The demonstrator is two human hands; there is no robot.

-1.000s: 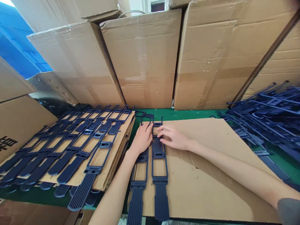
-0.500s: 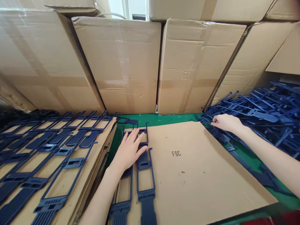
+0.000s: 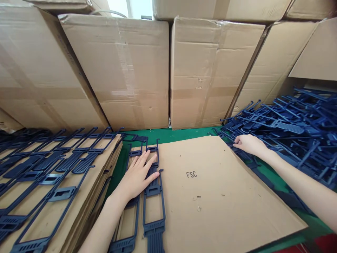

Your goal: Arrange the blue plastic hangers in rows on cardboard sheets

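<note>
My left hand lies flat with its fingers spread. It rests over dark blue plastic frames, slim parts with hooked arms and a ribbed tongue, laid in columns along the left side of a cardboard sheet printed "FSC". Past the sheet's far right edge, my right hand has its fingers curled together, low over loose blue parts. What its fingertips pinch, if anything, is hidden. Behind that hand rises a tangled pile of the same blue plastic parts.
At left stands a stack of cardboard sheets with rows of blue frames on top. Large taped cartons wall off the back. The green table surface shows between them and the sheet. Something red lies at the lower right corner.
The whole view has shifted, so most things sit further left. My left hand stays spread on the frames. My right hand is still curled by the pile's near edge, slightly lower.
</note>
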